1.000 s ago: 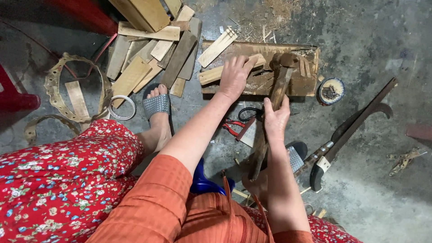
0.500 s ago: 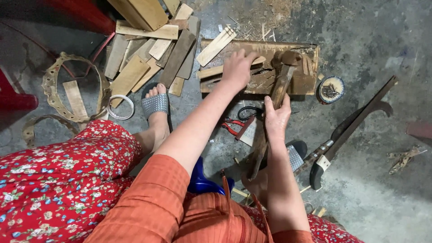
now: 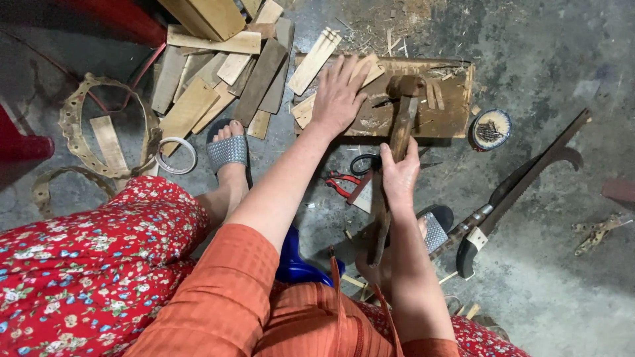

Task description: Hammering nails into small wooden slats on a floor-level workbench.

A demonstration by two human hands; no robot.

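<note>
A: What's the right hand (image 3: pixel 399 173) doing?

B: Its fingers are wrapped around the handle of a wooden mallet (image 3: pixel 402 118); the mallet's head rests on the far part of the wooden board (image 3: pixel 450 119) lying on the concrete floor (image 3: pixel 542 53).

A: And the left hand (image 3: pixel 338 96)?

B: Flat and spread, fingers open, pressing down on pale wooden slats (image 3: pixel 305 111) at the board's left end.

A: What lies around?

B: A pile of wood offcuts (image 3: pixel 218 73) left of the board, a round tin of nails (image 3: pixel 491 129) just beside its right end, red-handled pliers (image 3: pixel 340 182) and scissors (image 3: pixel 364 163) near the right wrist, and a curved saw (image 3: pixel 522 185) well to the right. Both feet wear grey sandals (image 3: pixel 227 151)
</note>
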